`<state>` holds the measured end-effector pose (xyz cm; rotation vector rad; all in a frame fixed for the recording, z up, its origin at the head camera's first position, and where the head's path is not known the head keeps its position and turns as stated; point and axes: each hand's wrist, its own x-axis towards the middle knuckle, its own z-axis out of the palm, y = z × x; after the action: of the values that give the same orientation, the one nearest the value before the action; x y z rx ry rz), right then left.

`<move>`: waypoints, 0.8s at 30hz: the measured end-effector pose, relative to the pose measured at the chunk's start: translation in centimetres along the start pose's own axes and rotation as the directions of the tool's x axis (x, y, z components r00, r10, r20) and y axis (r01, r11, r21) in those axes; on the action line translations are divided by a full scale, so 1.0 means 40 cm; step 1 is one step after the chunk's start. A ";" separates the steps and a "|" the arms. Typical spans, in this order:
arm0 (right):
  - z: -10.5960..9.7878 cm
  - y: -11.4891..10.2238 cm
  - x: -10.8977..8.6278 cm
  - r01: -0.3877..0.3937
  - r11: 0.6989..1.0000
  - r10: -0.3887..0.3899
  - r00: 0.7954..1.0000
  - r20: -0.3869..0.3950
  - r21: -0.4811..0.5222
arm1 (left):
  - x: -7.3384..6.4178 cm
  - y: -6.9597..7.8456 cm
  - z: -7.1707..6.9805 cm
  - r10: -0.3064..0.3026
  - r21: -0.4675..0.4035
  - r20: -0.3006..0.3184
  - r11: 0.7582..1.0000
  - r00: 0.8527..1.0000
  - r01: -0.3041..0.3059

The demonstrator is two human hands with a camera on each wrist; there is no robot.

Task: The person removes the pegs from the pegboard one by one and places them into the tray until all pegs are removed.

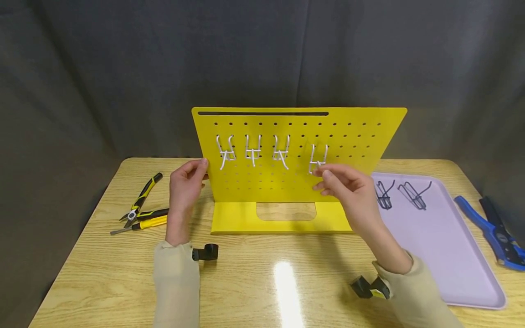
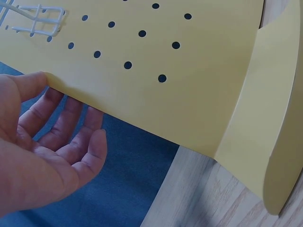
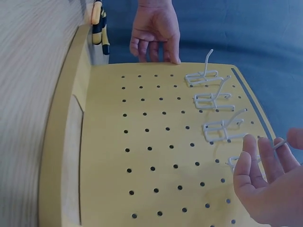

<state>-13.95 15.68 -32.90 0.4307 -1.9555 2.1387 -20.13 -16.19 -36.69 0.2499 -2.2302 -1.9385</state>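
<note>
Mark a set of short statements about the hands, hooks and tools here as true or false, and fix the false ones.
1. The left hand grips the left edge of the board. True.
2. Two dark hooks lie on the tray. True.
3. The right hand holds a dark hook. False: it holds a white hook.
4. Three more white hooks are on the board, left of that one. True.
5. The screwdriver lies on the tray. False: it lies on the table, left of the board.
6. The blue tool lies left of the board. False: it lies right of the tray.
</note>
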 end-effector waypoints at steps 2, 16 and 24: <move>-0.007 0.003 -0.006 -0.015 1.000 0.015 1.000 -0.004 -0.009 | 0.001 0.000 0.000 -0.001 0.003 0.000 1.000 1.000 0.001; -0.059 0.029 -0.045 -0.096 0.992 0.095 0.995 -0.009 -0.076 | -0.002 -0.002 -0.005 0.003 0.003 0.002 1.000 1.000 -0.003; -0.110 0.050 -0.075 -0.104 0.987 0.103 0.995 -0.014 -0.122 | -0.001 0.000 -0.001 0.008 -0.003 0.001 1.000 1.000 -0.008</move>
<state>-12.14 19.99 -36.17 0.3060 -2.1344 2.0616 -20.09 -16.23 -36.67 0.2389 -2.2255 -1.9378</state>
